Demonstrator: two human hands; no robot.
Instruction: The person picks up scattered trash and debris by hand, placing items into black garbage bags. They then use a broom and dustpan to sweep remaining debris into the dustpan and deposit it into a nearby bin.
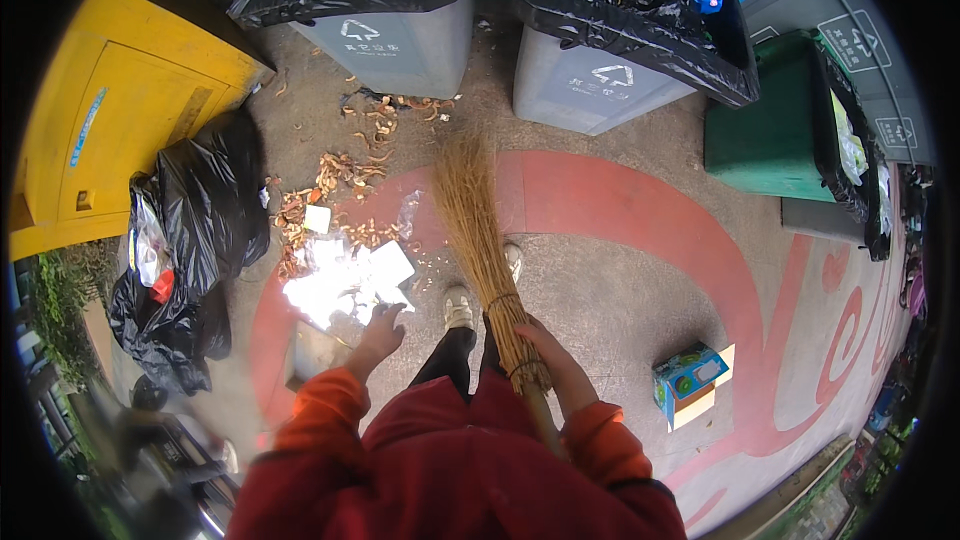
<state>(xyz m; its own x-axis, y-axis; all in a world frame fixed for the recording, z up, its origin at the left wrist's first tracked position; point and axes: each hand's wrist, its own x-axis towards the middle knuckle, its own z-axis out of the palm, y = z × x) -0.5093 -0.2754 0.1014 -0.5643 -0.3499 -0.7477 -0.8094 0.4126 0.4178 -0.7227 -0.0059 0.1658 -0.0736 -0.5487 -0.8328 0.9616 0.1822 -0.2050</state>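
Note:
My right hand point(546, 349) grips a straw broom point(480, 247) by its bound lower part. Its bristles fan out away from me, past my shoes, towards the grey bins. With nothing visible in it, my left hand point(382, 336) reaches forward, fingers apart, at the near edge of a pile of white paper scraps point(337, 277) in glaring sunlight. From this view I cannot tell whether the fingers touch the scraps. Brown peel-like waste point(337, 178) lies strewn beyond the paper, with a pale square piece point(317, 219) on it.
Two grey bins point(405, 45) point(592, 82) with black liners stand ahead, both full of rubbish. A green bin point(765, 127) is on the right, a yellow cabinet point(142, 97) on the left. Black rubbish bags point(210, 202) lean by the cabinet. An opened carton point(690, 382) lies right.

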